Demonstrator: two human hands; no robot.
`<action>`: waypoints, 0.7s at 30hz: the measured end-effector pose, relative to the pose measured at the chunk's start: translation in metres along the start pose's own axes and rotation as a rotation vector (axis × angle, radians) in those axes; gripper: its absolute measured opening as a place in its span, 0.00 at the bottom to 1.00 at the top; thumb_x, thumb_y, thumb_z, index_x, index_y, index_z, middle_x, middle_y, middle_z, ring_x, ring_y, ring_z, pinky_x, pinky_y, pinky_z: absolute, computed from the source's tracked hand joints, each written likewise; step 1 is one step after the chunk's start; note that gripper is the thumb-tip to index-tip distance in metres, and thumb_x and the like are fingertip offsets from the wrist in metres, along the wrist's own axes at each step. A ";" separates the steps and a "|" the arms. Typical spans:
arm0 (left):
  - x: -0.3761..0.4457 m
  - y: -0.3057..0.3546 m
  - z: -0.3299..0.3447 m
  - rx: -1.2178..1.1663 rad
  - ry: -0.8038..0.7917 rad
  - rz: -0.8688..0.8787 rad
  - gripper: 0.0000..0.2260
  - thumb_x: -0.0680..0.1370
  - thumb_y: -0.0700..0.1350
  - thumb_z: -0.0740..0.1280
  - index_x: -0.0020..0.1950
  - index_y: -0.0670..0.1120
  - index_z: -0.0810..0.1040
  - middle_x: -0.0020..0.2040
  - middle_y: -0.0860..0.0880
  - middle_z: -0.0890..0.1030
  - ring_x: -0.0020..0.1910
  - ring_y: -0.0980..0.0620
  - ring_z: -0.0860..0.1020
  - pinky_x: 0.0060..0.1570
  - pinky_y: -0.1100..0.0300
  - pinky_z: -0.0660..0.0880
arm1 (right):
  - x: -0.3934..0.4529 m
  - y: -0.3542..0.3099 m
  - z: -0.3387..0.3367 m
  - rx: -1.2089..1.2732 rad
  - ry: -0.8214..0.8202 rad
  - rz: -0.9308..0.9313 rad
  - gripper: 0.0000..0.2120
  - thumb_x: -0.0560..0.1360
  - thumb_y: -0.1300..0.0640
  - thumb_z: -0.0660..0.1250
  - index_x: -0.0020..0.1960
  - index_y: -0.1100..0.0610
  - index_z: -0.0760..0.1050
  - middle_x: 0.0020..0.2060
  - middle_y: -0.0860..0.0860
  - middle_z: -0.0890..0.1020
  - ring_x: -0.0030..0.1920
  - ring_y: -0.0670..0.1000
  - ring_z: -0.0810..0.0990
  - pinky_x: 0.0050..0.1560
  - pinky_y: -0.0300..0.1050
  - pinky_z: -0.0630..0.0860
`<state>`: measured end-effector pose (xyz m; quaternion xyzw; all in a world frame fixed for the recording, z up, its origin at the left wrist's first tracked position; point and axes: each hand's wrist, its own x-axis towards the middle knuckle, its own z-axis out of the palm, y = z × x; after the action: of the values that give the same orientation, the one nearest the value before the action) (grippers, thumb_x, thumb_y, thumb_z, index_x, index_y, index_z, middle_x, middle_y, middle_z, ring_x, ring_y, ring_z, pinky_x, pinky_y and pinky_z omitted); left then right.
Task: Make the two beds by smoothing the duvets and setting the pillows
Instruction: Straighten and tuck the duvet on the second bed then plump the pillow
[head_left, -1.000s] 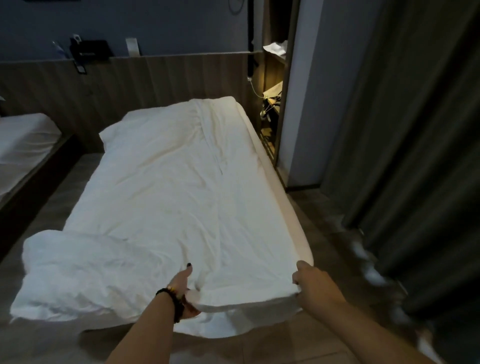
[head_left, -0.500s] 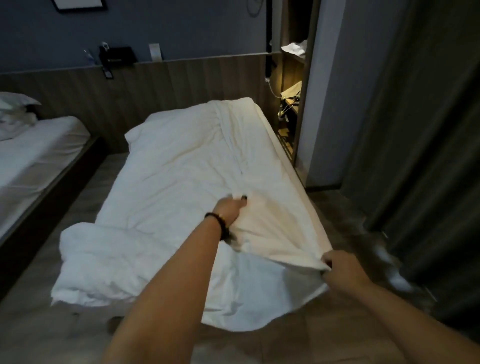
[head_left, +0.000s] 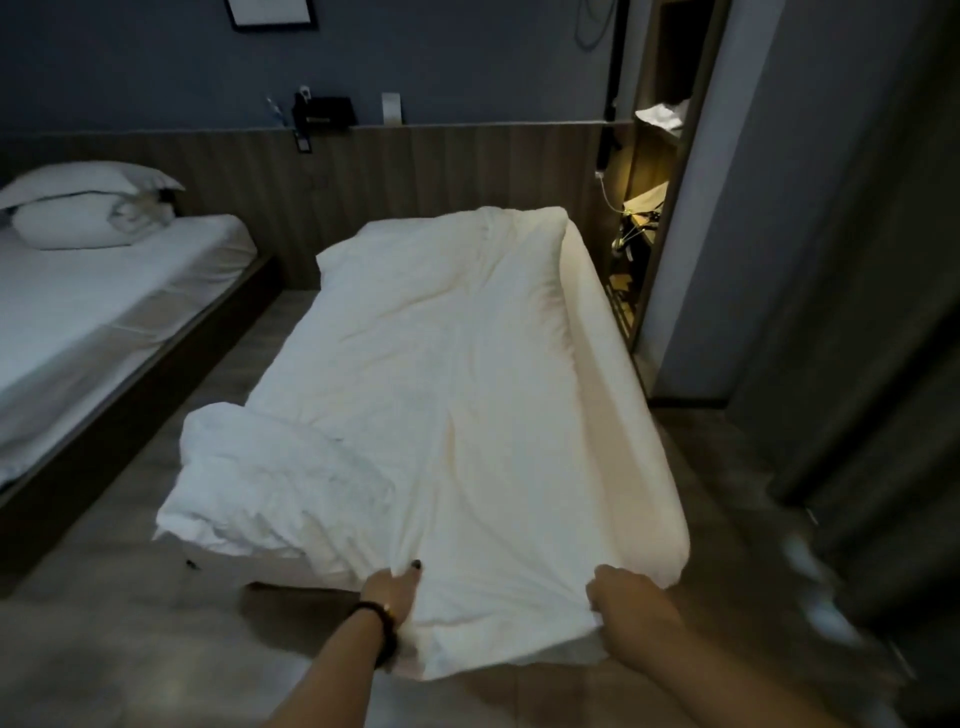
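Both hands at the near end of the bed (head_left: 613, 332); left hand (head_left: 390, 592) grips the white duvet (head_left: 441, 374), right hand (head_left: 626, 597) pinches its edge; duvet bunched at near left; two pillows (head_left: 83, 208) stacked on the far-left bed (head_left: 104, 306).

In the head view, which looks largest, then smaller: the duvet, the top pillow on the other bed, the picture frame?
1. duvet, by far the largest.
2. top pillow.
3. picture frame, cut by the top edge, so only part shows.
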<state>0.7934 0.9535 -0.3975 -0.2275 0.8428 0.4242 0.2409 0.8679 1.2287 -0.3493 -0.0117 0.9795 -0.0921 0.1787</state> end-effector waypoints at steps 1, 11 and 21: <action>-0.003 0.003 0.013 0.006 -0.028 0.017 0.25 0.80 0.52 0.62 0.68 0.34 0.70 0.68 0.39 0.72 0.67 0.42 0.71 0.62 0.58 0.67 | -0.003 0.015 0.001 0.017 -0.007 0.022 0.14 0.76 0.63 0.59 0.40 0.48 0.60 0.56 0.51 0.74 0.60 0.51 0.74 0.48 0.39 0.62; -0.003 0.146 -0.012 0.130 0.081 0.354 0.27 0.80 0.56 0.60 0.73 0.40 0.66 0.72 0.43 0.69 0.69 0.42 0.68 0.69 0.52 0.65 | -0.003 0.043 -0.039 0.170 0.133 0.106 0.07 0.73 0.61 0.66 0.41 0.51 0.71 0.45 0.47 0.69 0.45 0.48 0.72 0.51 0.40 0.75; 0.045 0.002 -0.045 0.398 0.098 0.027 0.18 0.78 0.46 0.65 0.66 0.41 0.70 0.64 0.39 0.74 0.62 0.42 0.74 0.58 0.56 0.70 | 0.017 -0.001 0.016 0.085 -0.221 -0.053 0.25 0.75 0.50 0.65 0.71 0.48 0.68 0.68 0.49 0.67 0.66 0.53 0.70 0.63 0.46 0.68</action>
<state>0.7480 0.9098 -0.3996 -0.1844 0.9236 0.2411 0.2341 0.8579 1.2244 -0.3694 -0.0402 0.9484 -0.1366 0.2832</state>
